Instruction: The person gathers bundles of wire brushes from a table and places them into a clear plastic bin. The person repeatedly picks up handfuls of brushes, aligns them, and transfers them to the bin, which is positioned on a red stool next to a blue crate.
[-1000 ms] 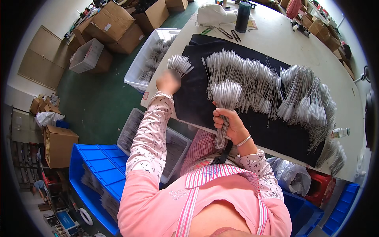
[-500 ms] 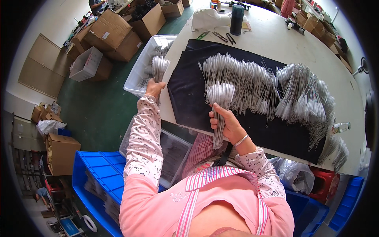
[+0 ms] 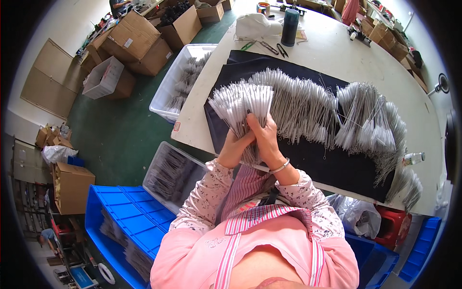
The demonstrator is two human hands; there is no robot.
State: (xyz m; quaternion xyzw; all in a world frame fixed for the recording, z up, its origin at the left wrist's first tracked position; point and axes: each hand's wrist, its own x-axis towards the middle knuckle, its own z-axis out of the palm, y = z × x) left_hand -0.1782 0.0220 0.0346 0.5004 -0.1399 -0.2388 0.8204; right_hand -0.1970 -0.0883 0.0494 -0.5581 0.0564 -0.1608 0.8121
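Both my hands meet at the near edge of the table, over a dark cloth (image 3: pixel 337 168). My left hand (image 3: pixel 234 147) is closed round the wire stems of a fanned bunch of white-bristled straw brushes (image 3: pixel 227 103). Against it, my right hand (image 3: pixel 267 139) grips a second bunch of straw brushes (image 3: pixel 260 98) by the stems, bristles up. The two bunches touch, and their lower stems are partly hidden by my hands. Beyond them, a long row of loose straw brushes (image 3: pixel 298 94) lies on the cloth, with another heap of brushes (image 3: pixel 363 115) to its right.
A white bin (image 3: pixel 156 103) with brushes stands left of the table (image 3: pixel 192 123). Below it are a clear bin (image 3: pixel 149 180) and blue crates (image 3: pixel 127 202). Snips (image 3: pixel 282 50) and a dark bottle (image 3: pixel 290 29) lie and stand at the back; a small jar (image 3: pixel 414 158) is at right.
My left hand has come from beside the white bin to the right, bringing its brush bunch against the one in my right hand. My right hand has shifted slightly left and up.
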